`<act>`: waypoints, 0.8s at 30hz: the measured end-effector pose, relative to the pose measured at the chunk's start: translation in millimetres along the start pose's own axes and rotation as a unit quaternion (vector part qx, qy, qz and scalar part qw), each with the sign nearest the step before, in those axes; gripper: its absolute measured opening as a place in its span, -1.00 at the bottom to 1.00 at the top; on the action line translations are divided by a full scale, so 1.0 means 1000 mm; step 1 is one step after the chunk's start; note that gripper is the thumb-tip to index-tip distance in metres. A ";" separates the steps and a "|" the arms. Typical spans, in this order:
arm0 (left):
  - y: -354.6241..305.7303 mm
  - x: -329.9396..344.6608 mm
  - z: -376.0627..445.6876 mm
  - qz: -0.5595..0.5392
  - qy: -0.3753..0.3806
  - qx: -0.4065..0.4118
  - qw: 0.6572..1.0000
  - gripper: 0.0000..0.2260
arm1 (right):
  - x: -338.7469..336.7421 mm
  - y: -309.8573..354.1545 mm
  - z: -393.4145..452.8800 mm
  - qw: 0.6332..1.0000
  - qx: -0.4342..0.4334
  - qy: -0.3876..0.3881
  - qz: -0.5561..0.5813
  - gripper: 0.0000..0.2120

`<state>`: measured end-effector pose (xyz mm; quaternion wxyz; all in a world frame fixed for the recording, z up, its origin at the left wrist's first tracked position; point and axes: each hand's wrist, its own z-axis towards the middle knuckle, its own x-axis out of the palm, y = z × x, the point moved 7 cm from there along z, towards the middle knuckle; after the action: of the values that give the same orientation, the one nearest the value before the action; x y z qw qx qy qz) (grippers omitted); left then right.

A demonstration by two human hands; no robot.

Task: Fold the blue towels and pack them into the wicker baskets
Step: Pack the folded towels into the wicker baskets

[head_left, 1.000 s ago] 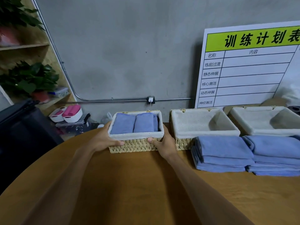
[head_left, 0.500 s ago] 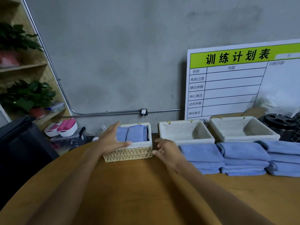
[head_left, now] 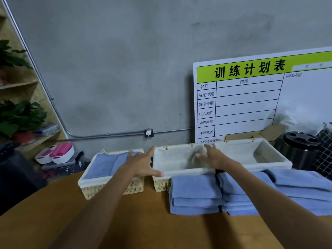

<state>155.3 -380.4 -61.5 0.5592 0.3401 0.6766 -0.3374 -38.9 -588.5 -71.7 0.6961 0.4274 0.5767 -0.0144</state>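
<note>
Head view, looking down over a round brown wooden table (head_left: 143, 221) set against a grey concrete wall.

Three rectangular wicker baskets with white cloth liners stand in a row along the far edge. Left wicker basket (head_left: 93, 182) holds folded blue towels (head_left: 104, 165) lying side by side inside the liner. Middle wicker basket (head_left: 179, 164) shows only bare liner. Right wicker basket (head_left: 251, 155) likewise shows only liner.

Left hand (head_left: 142, 165) spread wide, fingers straight, holding nothing; it is over the gap between the left and middle baskets, thumb lying at the middle basket's near left rim. Contact with the rim cannot be confirmed. Right hand (head_left: 213, 157) also spread, fingers straight, gripping nothing, at the middle basket's right end near its far corner.

Stacks of folded blue towels (head_left: 195, 194) lie on the table just in front of the middle and right baskets, running off toward the right edge of view.

Background: white planning board with a green header (head_left: 251, 97) leaning on the wall; black-lidded metal canister (head_left: 300, 151) right of the baskets; wooden shelf with green potted plants (head_left: 19, 115) at left; pink and white containers (head_left: 57, 154) below the shelf.
</note>
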 end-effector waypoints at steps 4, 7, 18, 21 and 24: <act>-0.005 0.015 0.010 -0.051 0.008 0.022 0.998 0.16 | 0.013 -0.007 0.017 0.998 0.000 0.000 0.059 -0.32; -0.006 0.018 0.012 -0.111 -0.024 0.015 0.993 0.18 | 0.016 -0.004 0.012 0.990 -0.026 0.028 0.136 -0.20; -0.013 -0.066 -0.021 -0.197 -0.126 0.042 0.971 0.16 | -0.052 0.054 -0.026 0.978 -0.127 -0.022 0.165 0.14; -0.019 -0.099 -0.056 -0.211 -0.151 0.051 0.964 0.17 | -0.080 0.082 -0.059 0.973 -0.145 -0.056 0.170 0.12; -0.027 -0.123 -0.100 -0.214 -0.163 0.052 0.962 0.17 | -0.100 0.107 -0.103 0.971 -0.161 -0.077 0.160 0.13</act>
<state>97.6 -322.0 76.5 0.5579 0.1563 0.6149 -0.5350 -98.8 -505.3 75.2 0.7916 0.3936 0.4401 0.1574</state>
